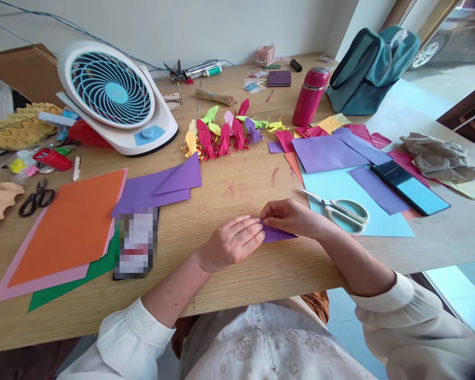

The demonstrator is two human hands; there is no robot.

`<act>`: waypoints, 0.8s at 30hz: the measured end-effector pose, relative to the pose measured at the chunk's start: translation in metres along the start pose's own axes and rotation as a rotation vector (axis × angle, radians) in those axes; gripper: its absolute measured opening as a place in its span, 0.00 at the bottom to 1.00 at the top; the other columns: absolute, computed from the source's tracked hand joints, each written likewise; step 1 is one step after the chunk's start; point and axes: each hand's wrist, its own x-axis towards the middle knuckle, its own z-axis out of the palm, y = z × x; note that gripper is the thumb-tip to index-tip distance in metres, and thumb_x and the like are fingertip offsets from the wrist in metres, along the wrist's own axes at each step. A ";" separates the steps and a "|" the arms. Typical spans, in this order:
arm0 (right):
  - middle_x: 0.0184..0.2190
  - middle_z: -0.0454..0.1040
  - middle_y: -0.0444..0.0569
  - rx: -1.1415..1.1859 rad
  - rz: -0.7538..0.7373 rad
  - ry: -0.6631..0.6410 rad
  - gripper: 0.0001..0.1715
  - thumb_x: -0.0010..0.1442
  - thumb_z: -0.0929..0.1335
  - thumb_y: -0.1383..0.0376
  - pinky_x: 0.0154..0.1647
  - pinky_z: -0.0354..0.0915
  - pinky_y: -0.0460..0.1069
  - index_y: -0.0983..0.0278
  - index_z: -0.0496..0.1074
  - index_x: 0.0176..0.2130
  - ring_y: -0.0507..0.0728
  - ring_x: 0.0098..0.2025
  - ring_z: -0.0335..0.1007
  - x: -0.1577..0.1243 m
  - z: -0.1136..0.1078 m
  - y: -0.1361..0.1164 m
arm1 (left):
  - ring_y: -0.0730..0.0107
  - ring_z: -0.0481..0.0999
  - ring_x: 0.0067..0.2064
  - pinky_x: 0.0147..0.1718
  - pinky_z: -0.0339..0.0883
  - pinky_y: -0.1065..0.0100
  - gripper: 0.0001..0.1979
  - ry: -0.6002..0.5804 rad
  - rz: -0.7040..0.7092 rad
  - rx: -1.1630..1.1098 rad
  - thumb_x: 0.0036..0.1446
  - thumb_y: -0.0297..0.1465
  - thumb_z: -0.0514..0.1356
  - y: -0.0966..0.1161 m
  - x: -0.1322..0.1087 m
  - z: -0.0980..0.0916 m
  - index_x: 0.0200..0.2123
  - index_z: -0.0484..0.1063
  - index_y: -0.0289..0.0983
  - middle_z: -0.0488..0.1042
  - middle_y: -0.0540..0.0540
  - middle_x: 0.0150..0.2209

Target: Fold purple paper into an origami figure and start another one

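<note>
A small folded purple paper [277, 234] lies on the wooden table [229, 274] near its front edge. My left hand [233, 243] rests on the paper's left end with curled fingers pressing it down. My right hand [291, 216] pinches the paper's top edge with closed fingertips. Most of the paper is hidden under both hands. Several finished folded paper figures [225, 132] in pink, yellow, green and purple lie in a cluster further back.
Mint-handled scissors [342, 210] lie on a light blue sheet [352, 200] right of my hands. Orange, pink and green sheets [67, 232] are stacked left, beside a phone [136, 243]. A white fan [114, 95], red bottle [311, 95], teal bag [372, 68] and black scissors [37, 198] stand around.
</note>
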 end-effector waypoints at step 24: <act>0.42 0.76 0.56 -1.155 -0.740 0.173 0.09 0.69 0.65 0.66 0.41 0.62 0.53 0.68 0.73 0.44 0.58 0.42 0.70 -0.040 0.037 0.023 | 0.66 0.77 0.53 0.54 0.75 0.63 0.09 0.065 -0.192 -0.057 0.67 0.24 0.55 0.019 -0.026 0.017 0.47 0.73 0.32 0.78 0.39 0.49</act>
